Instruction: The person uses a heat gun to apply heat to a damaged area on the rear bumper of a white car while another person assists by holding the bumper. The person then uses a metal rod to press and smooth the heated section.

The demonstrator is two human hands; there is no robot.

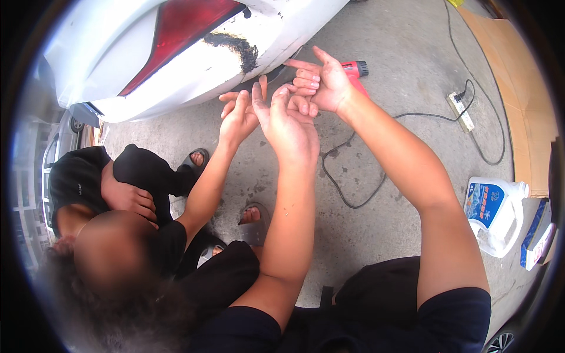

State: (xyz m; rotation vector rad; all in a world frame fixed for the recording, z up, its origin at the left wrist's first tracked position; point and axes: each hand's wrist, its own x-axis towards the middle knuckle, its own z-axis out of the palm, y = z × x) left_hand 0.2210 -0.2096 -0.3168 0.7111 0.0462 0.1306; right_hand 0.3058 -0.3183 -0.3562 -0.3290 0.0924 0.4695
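A white car bumper [194,82] spans the top, with a dark scuffed patch [235,50] below a red tail lamp [176,38]. My left hand [286,126] is raised near its lower edge, palm up, fingers loosely bent and apart, nothing visible in it. My right hand [323,82], close beside it, has index finger and thumb extended and the other fingers curled, with no held object visible. A co-worker's hand [236,117] reaches to the bumper just left of mine. A red heat-gun-like tool [353,73] lies partly hidden behind my right hand.
A crouching co-worker [76,182] and another person's sandaled foot [197,159] are at left. At right are a power strip [461,112] with cables across the concrete floor, a white jug [494,215], flat boxes [535,232] and a cardboard sheet [524,117].
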